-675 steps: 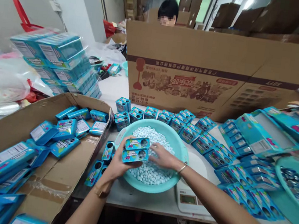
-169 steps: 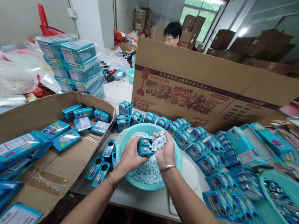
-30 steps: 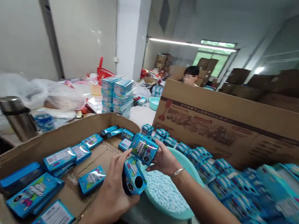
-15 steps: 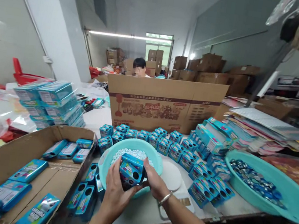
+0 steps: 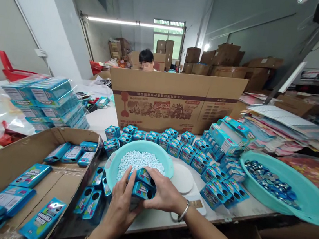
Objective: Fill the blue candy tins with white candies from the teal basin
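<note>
Two small blue candy boxes [image 5: 143, 183], stacked one on the other, are gripped between both my hands over the near rim of a teal basin [image 5: 113, 163] filled with small pale blue-white candies [image 5: 138, 160]. My left hand [image 5: 121, 205] cups the boxes from below and the left. From the right, my right hand [image 5: 163, 193], with a bracelet at the wrist, wraps its fingers over them. Each box shows round black holes on its end.
Rows of small blue boxes [image 5: 184, 150] stand behind and right of the basin. An open carton [image 5: 8, 161] at left holds flat blue packs. A second teal basin [image 5: 308, 200] with dark round pieces sits at right. Behind a tall cardboard sheet [image 5: 174, 98] sits another person [image 5: 147, 60].
My hands have lowered the two boxes toward the basin's near rim, and my right hand has closed over them. The view has tilted slightly.
</note>
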A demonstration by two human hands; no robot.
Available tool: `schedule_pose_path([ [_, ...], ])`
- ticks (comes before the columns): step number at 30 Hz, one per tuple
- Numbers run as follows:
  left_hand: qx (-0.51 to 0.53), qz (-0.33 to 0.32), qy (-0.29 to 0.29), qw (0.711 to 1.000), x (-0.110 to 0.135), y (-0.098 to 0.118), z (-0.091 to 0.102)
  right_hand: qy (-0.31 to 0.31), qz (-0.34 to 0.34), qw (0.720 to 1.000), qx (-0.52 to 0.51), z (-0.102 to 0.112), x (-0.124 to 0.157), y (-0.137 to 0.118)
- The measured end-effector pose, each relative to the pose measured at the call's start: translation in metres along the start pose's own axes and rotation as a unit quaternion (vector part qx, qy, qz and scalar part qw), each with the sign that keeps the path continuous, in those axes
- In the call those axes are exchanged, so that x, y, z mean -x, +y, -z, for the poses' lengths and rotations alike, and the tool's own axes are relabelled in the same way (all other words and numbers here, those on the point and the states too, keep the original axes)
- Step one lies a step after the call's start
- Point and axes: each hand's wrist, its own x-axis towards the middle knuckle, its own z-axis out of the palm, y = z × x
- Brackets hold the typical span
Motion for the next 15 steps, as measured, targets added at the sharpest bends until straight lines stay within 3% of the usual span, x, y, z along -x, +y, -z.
schedule_pose_path([
  [4,0.001,0.017,0.001,1.0,0.005,-0.002,0.007,-0.059,0.042,0.997,0.015,0.007,-0.009,-0.008],
  [8,0.187,0.145,-0.032,0.971,0.0,-0.013,0.014,-0.116,0.072,0.99,-0.037,0.011,-0.04,-0.001],
  [11,0.254,0.281,0.041,0.924,-0.015,-0.022,0.034,-0.151,0.012,0.983,-0.101,0.005,-0.091,0.025],
  [12,0.256,0.314,0.079,0.911,-0.021,-0.025,0.042,-0.137,-0.025,0.986,-0.093,-0.001,-0.109,0.036],
  [15,0.22,0.341,0.186,0.895,-0.04,-0.036,0.062,-0.083,-0.111,0.987,0.077,-0.027,-0.155,0.064],
])
